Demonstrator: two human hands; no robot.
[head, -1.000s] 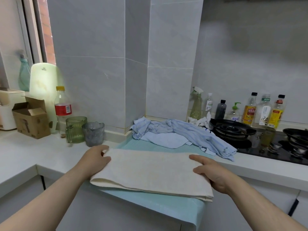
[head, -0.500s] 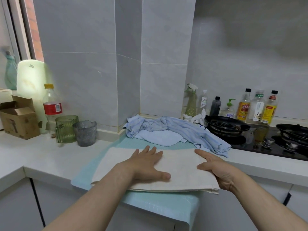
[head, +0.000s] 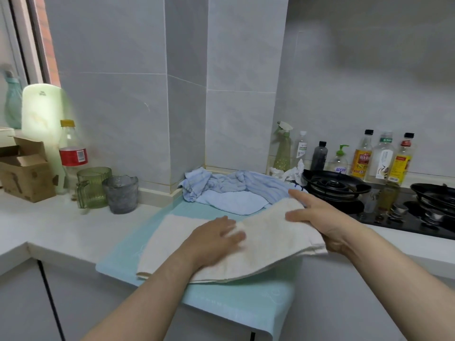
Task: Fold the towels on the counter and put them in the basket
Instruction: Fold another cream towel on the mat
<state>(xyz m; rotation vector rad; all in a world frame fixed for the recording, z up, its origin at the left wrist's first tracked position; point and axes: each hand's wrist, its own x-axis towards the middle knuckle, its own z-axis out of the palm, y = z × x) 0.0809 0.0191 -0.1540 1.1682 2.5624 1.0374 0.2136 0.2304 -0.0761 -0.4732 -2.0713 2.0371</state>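
A cream towel (head: 270, 244), folded into a long strip, lies on a teal mat (head: 234, 301) at the front edge of the white tabletop (head: 61, 232). The left hand (head: 214, 239) presses flat on its middle with fingers spread, while the right hand (head: 320, 217) grips its raised right end. Crumpled blue towels (head: 231, 190) sit just behind, beside a black stove (head: 334, 185).

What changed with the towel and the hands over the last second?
The left hand slid from the left end of the cream towel to its middle and now presses flat there. The right hand took hold of the right end and lifted it off the teal mat, apparently to fold it over leftward. The blue towels heaped behind stayed put.
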